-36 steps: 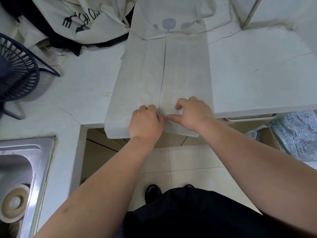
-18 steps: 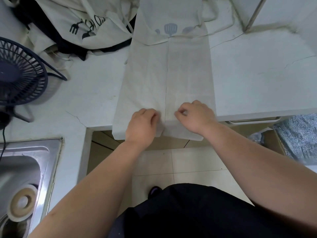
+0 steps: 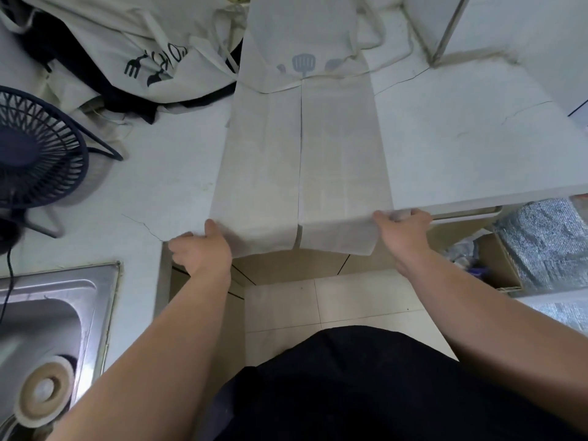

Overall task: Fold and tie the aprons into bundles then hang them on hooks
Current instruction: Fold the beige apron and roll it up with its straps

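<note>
The pale apron [image 3: 302,160] lies flat on the white worktop [image 3: 461,138], folded lengthwise into a long strip whose two side flaps meet along a line down the middle. Its bib end points to twelve o'clock, where a grey-blue spatula print [image 3: 304,63] shows and thin ties [image 3: 375,43] loop off toward one o'clock. The hem end, at six o'clock, hangs over the front edge of the worktop.

The left hand [image 3: 203,249] grips the strip's corner at seven o'clock, thumb on top of the cloth and fingers curled at the edge below. The right hand [image 3: 404,230] grips the opposite corner at five o'clock, thumb laid over the fabric and fingers bent round its side edge. The hands are well apart, one on each side of the strip.

At ten to eleven o'clock from the apron lies a heap of aprons [image 3: 127,58], cream cloth with black fork lettering over something dark. At nine o'clock a dark blue fan [image 3: 35,151] stands on the worktop. At eight o'clock is a steel sink [image 3: 47,329] with a pale ring [image 3: 44,389] in its basin. Below the hanging hem is the tiled floor [image 3: 334,307], and at four o'clock a cardboard box [image 3: 496,259] sits beside silver quilted material [image 3: 541,243].
</note>
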`<action>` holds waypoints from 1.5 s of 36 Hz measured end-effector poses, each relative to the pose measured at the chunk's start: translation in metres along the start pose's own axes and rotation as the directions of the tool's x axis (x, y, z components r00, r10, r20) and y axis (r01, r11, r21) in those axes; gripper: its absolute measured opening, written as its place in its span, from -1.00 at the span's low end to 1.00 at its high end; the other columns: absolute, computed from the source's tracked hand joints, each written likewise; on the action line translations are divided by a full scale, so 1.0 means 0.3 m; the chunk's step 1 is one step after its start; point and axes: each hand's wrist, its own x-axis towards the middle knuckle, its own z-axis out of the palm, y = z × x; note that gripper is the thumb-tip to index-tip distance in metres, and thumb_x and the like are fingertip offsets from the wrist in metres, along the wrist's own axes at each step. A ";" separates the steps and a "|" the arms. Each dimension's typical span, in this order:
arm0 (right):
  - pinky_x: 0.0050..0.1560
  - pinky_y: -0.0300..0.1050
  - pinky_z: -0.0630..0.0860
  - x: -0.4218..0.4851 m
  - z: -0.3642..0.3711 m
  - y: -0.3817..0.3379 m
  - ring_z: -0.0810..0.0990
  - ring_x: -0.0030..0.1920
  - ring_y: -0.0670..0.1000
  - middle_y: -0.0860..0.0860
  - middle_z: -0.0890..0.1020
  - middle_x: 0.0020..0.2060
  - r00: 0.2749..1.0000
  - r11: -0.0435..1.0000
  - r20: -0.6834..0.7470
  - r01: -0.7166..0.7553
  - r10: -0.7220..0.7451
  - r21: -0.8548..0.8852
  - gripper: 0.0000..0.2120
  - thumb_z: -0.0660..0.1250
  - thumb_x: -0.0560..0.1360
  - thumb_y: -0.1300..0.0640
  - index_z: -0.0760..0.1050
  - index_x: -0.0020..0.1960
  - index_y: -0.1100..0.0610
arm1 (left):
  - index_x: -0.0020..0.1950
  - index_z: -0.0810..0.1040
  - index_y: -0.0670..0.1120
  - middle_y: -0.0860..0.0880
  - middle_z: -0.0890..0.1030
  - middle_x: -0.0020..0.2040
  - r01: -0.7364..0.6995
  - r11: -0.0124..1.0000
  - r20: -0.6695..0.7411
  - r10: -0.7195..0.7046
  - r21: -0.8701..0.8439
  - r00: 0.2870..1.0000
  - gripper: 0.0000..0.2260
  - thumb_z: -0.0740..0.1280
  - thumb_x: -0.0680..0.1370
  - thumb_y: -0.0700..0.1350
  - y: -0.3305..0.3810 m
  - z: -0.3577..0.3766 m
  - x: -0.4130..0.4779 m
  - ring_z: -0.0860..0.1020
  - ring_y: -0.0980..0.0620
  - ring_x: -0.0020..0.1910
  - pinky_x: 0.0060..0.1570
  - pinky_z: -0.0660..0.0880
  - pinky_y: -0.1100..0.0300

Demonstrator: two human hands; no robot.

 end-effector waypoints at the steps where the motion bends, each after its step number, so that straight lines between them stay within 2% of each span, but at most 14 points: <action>1: 0.12 -0.21 0.28 0.001 0.000 0.007 0.39 0.15 0.01 0.14 0.38 0.30 1.000 0.999 0.009 -0.018 0.017 0.032 -0.25 0.36 0.52 0.09 -0.04 0.48 0.25 | 0.41 0.23 -0.26 -0.23 0.34 0.39 0.045 0.999 0.008 -0.045 -0.016 0.999 -0.43 0.27 0.57 0.09 -0.010 0.003 0.014 0.42 -0.21 0.28 0.22 0.40 0.00; 6: 0.15 -0.21 0.29 0.014 -0.010 0.020 0.37 0.12 -0.05 0.00 0.38 0.16 0.998 0.993 0.028 -0.065 0.062 0.101 -0.19 0.43 0.47 0.08 -0.02 0.48 0.26 | 0.42 0.25 -0.25 -0.07 0.44 0.24 0.165 0.983 0.142 -0.153 -0.082 0.978 -0.31 0.41 0.49 0.12 -0.047 -0.013 0.042 0.45 -0.10 0.18 0.14 0.38 0.11; 12: -0.06 -0.05 0.58 0.004 -0.046 0.018 0.63 -0.15 0.06 0.18 0.64 0.05 0.981 0.979 0.183 -0.092 0.059 0.180 -0.89 0.40 0.49 0.16 0.56 -0.05 0.20 | 0.18 0.55 -0.10 -0.04 0.64 0.09 0.129 0.992 0.477 -0.113 0.000 0.872 -0.46 0.57 0.30 0.09 -0.059 -0.051 0.064 0.60 -0.05 0.04 0.17 0.52 0.02; 17: -0.15 -0.06 0.56 -0.013 -0.085 -0.009 0.65 -0.05 0.06 0.10 0.65 0.05 0.935 0.934 0.328 -0.232 0.136 0.272 -0.77 0.27 0.57 0.10 0.52 0.17 0.18 | 0.06 0.57 0.00 0.01 0.65 0.06 -0.034 0.998 0.596 0.058 -0.052 0.801 -0.68 0.49 0.40 0.10 -0.022 -0.070 0.035 0.61 -0.03 0.06 0.21 0.49 0.01; 20: -0.22 -0.10 0.58 -0.024 -0.103 -0.024 0.63 -0.11 0.04 0.08 0.64 -0.01 0.927 0.928 0.335 -0.265 0.169 0.263 -0.78 0.18 0.60 0.17 0.48 0.19 0.20 | -0.03 0.51 0.00 0.01 0.63 -0.01 0.034 0.993 0.639 0.044 -0.109 0.768 -0.88 0.27 0.60 0.03 0.007 -0.083 0.002 0.59 0.03 -0.03 0.11 0.50 0.08; 26: -0.21 -0.11 0.54 -0.049 -0.132 -0.036 0.57 -0.09 0.08 0.06 0.54 0.00 0.959 0.995 0.283 -0.043 0.016 0.090 -0.48 0.23 0.54 0.33 0.21 0.45 0.10 | -0.12 0.50 -0.09 -0.05 0.56 -0.10 -0.158 0.987 0.610 0.138 -0.020 0.781 -0.87 0.21 0.60 -0.19 0.000 -0.104 -0.014 0.52 -0.03 -0.12 -0.16 0.45 0.13; 28: -0.19 -0.09 0.52 -0.062 -0.142 -0.044 0.55 -0.15 0.07 0.06 0.51 -0.08 0.961 1.000 0.276 0.017 -0.024 0.026 -0.55 0.25 0.54 0.29 0.25 0.37 0.05 | 0.02 0.50 -0.12 -0.06 0.59 -0.04 -0.270 0.962 0.600 0.201 0.027 0.775 -0.94 0.29 0.56 -0.21 -0.008 -0.115 -0.013 0.55 -0.07 -0.05 -0.07 0.49 0.10; 30: -0.16 -0.02 0.53 -0.073 -0.147 -0.053 0.55 -0.16 0.10 0.12 0.54 -0.06 0.952 1.000 0.306 0.029 -0.026 -0.004 -0.81 0.27 0.55 0.24 0.40 0.15 0.10 | 0.24 0.36 0.00 -0.05 0.59 -0.03 -0.305 0.952 0.583 0.247 0.001 0.774 -0.65 0.37 0.52 -0.20 -0.009 -0.129 -0.010 0.58 -0.04 -0.06 -0.06 0.52 0.11; 34: -0.32 -0.06 0.61 -0.107 -0.151 -0.092 0.58 -0.20 0.10 0.15 0.57 -0.10 0.894 0.995 0.446 -0.071 0.033 0.070 -0.91 0.21 0.57 0.21 0.48 0.00 0.18 | 0.16 0.39 0.07 -0.07 0.59 -0.10 -0.377 0.925 0.616 0.267 0.052 0.741 -0.71 0.36 0.52 -0.20 0.009 -0.150 -0.009 0.55 -0.02 -0.22 -0.32 0.51 0.23; 36: -0.39 -0.10 0.59 -0.117 -0.157 -0.102 0.57 -0.20 0.11 0.16 0.55 -0.09 0.871 0.986 0.489 -0.119 0.048 0.114 -0.82 0.11 0.54 0.32 0.49 -0.02 0.22 | -0.02 0.52 -0.03 -0.07 0.56 -0.06 -0.355 0.930 0.629 0.220 0.095 0.745 -0.92 0.31 0.56 -0.21 0.025 -0.156 -0.008 0.53 0.02 -0.22 -0.44 0.52 0.30; 42: -0.03 0.00 0.58 -0.094 -0.170 -0.087 0.56 0.09 0.15 0.17 0.51 0.12 0.850 0.995 0.526 0.013 0.039 -0.096 -0.57 0.02 0.47 0.54 0.46 0.10 0.15 | 0.01 0.61 -0.23 -0.16 0.57 -0.01 0.038 0.998 0.760 0.010 -0.045 0.650 -0.64 0.03 0.51 -0.39 0.058 -0.198 0.039 0.56 -0.05 -0.22 -0.42 0.57 0.28; 47: -0.16 -0.16 0.53 -0.071 -0.183 -0.069 0.54 -0.21 -0.09 0.04 0.58 -0.15 0.883 0.976 0.469 0.086 0.018 -0.200 -0.93 0.29 0.54 0.27 0.50 0.00 0.16 | 0.15 0.56 -0.11 -0.08 0.64 0.00 -0.009 0.999 0.836 -0.022 0.032 0.548 -0.55 0.05 0.53 -0.52 0.056 -0.207 0.064 0.65 0.05 -0.12 -0.26 0.59 0.27; 51: -0.19 -0.12 0.49 -0.045 -0.175 -0.065 0.44 -0.33 -0.05 0.04 0.55 -0.26 0.925 0.973 0.379 0.100 -0.014 -0.209 -0.79 0.29 0.56 0.04 0.45 -0.19 0.12 | -0.12 0.58 -0.06 0.06 0.65 -0.25 -0.226 0.972 0.734 0.113 0.057 0.670 -0.86 0.28 0.61 -0.12 0.051 -0.189 0.070 0.60 0.15 -0.27 -0.26 0.40 0.28; 54: -0.26 -0.13 0.47 -0.028 -0.163 -0.062 0.40 -0.32 -0.05 0.03 0.48 -0.25 0.943 0.966 0.333 0.102 -0.018 -0.237 -0.76 0.25 0.57 -0.03 0.42 -0.20 0.07 | -0.31 0.44 -0.10 -0.05 0.49 -0.33 -0.355 0.930 0.626 0.219 0.099 0.749 -0.64 0.27 0.59 0.09 0.051 -0.158 0.092 0.40 0.02 -0.40 -0.31 0.33 0.22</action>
